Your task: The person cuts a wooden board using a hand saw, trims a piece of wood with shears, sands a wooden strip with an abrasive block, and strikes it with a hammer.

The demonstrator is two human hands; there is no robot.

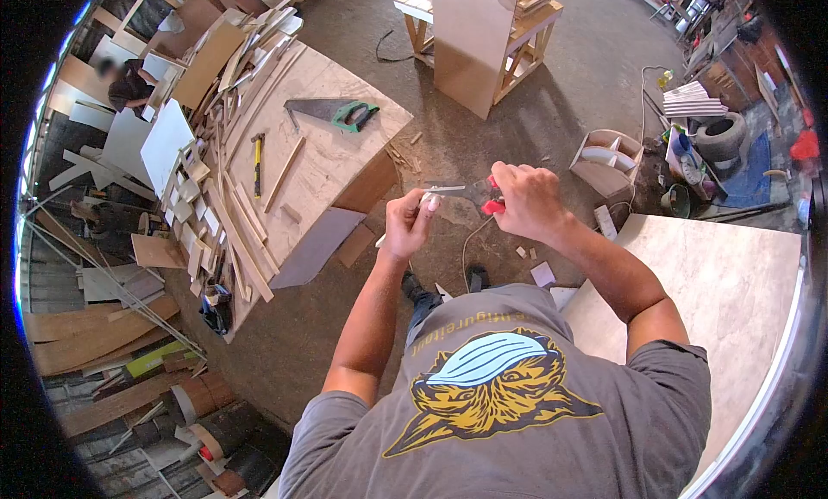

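My left hand (407, 224) is closed in front of my chest, pinching a thin, pale strip (447, 188) that points to the right. A small white bit shows at its thumb, and a pale end sticks out below the fist. Close by on the right, my right hand (528, 204) is wrapped around a red-handled tool (493, 207) that looks like pliers. Its grey jaws are directed at the strip; whether they touch it I cannot tell. Both hands are held above the floor, right of the workbench (332, 167).
On the workbench lie a handsaw (323, 111) with a green handle, a yellow-handled hammer (257, 165) and many wood offcuts. A panel (466, 46) leans on a wooden stand ahead. A pale board (703, 275) is at my right. Another person (131, 85) is at far left.
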